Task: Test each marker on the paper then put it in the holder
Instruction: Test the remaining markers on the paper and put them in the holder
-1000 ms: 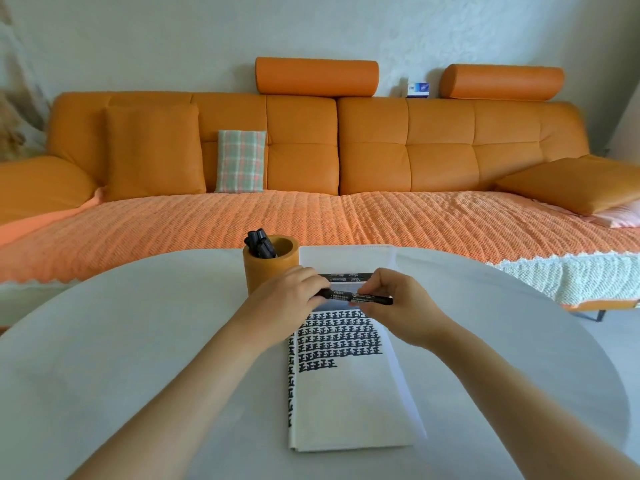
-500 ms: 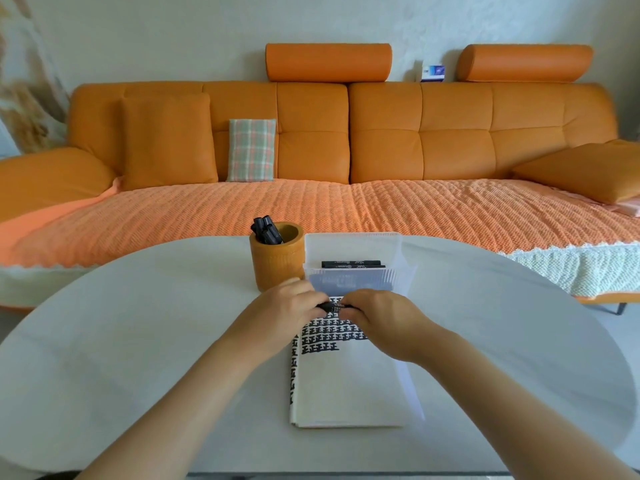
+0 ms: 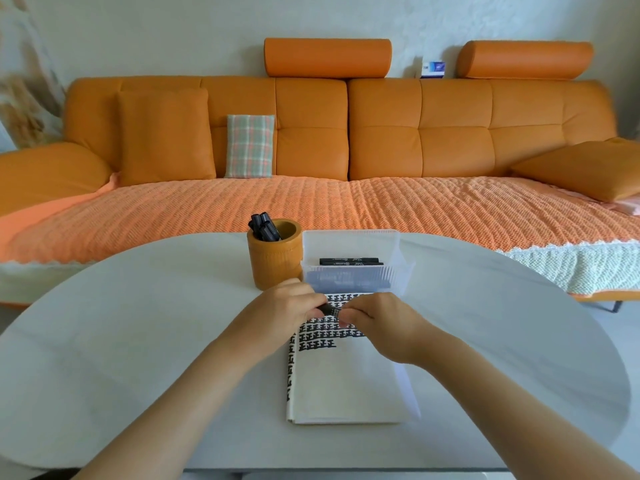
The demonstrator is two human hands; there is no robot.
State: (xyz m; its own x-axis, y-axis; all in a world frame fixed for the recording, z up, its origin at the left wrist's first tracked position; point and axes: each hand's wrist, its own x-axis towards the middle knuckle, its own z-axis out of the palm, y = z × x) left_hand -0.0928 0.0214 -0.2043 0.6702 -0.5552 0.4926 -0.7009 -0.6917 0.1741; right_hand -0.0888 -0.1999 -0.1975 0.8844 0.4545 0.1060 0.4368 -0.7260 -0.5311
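Observation:
Both hands meet over the top of the white paper (image 3: 346, 386), which carries rows of black test marks. A black marker (image 3: 329, 309) lies crosswise between them; my left hand (image 3: 287, 313) grips one end and my right hand (image 3: 377, 323) pinches the other. Only a short middle stretch of the marker shows. The orange round holder (image 3: 273, 265) stands just beyond my left hand with several black markers (image 3: 264, 226) upright in it. Behind the paper a clear plastic box (image 3: 349, 258) holds more black markers (image 3: 349, 261) lying flat.
The round white table (image 3: 138, 323) carries everything; its far edge runs just behind the holder and the box. A long orange sofa (image 3: 311, 140) with cushions and an orange throw fills the background. Grey floor shows at the far right.
The hands have come closer together and lower, down onto the marked part of the paper. A second ago the marker was held higher with more of its barrel showing.

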